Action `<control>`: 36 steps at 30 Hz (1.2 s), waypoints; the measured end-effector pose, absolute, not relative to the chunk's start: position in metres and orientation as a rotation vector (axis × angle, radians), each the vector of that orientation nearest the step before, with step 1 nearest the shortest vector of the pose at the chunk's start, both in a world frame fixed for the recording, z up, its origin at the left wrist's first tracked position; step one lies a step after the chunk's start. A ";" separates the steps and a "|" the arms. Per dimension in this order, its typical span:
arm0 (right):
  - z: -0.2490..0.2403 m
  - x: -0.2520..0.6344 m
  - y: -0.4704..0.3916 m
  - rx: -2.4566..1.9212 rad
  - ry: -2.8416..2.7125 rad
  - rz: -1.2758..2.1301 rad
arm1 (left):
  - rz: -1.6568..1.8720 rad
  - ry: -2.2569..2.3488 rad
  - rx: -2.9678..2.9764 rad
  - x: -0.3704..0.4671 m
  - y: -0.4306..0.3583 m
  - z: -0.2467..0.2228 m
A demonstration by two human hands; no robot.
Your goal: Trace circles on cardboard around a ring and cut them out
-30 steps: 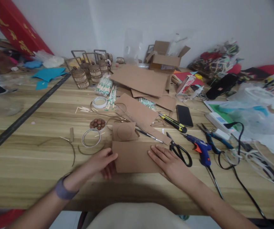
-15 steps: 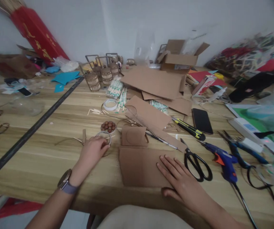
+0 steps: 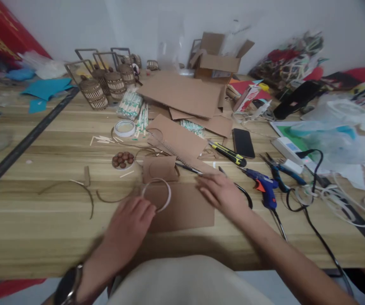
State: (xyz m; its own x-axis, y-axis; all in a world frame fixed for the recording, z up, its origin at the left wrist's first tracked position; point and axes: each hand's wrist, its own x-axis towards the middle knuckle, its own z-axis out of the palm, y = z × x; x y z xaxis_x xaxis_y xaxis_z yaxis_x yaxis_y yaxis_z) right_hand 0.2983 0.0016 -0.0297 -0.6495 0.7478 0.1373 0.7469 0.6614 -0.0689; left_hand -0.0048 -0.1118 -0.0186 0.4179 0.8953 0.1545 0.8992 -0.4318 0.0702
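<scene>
My left hand (image 3: 131, 220) has its fingers closed on the lower edge of a thin white ring (image 3: 169, 195). The ring is over the left part of a flat brown cardboard sheet (image 3: 189, 212) near the table's front edge. A smaller cardboard piece with a circle marked on it (image 3: 162, 167) lies just beyond. My right hand (image 3: 219, 190) is above the sheet's right side, fingers pointing left, near a pen (image 3: 187, 167) and partly over black-handled scissors (image 3: 245, 194). What its fingertips hold, if anything, is too blurred to tell.
A dish of brown beads (image 3: 123, 159) and a tape roll (image 3: 124, 128) sit left of centre. On the right are a yellow-black cutter (image 3: 228, 153), phone (image 3: 243, 143), blue glue gun (image 3: 263, 182) and pliers (image 3: 279, 171). Small woven lanterns (image 3: 93, 93) stand at the back left.
My left hand has carried the white ring rightward from beside the beads to over the cardboard. My right hand has lifted off the sheet and moved toward the pen. The view has shifted right.
</scene>
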 end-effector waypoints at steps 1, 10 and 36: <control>-0.030 0.295 0.010 -1.280 -2.712 -0.018 | -0.264 -1.612 -2.709 0.002 -0.114 -0.028; -0.027 0.268 0.045 -1.457 -2.836 -0.137 | -0.389 -1.996 -2.710 -0.013 -0.121 -0.050; -0.048 0.274 -0.056 -1.023 -2.293 0.986 | -0.575 -2.378 -2.829 -0.002 -0.117 -0.062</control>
State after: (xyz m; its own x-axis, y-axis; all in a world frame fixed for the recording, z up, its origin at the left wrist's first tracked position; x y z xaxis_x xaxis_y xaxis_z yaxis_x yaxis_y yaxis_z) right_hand 0.2743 -0.0559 -0.0485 -0.6295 0.7703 0.1012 0.4563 0.4720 -0.7544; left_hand -0.0019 -0.1166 -0.0618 0.2186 0.9649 -0.1458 0.7916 -0.0880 0.6047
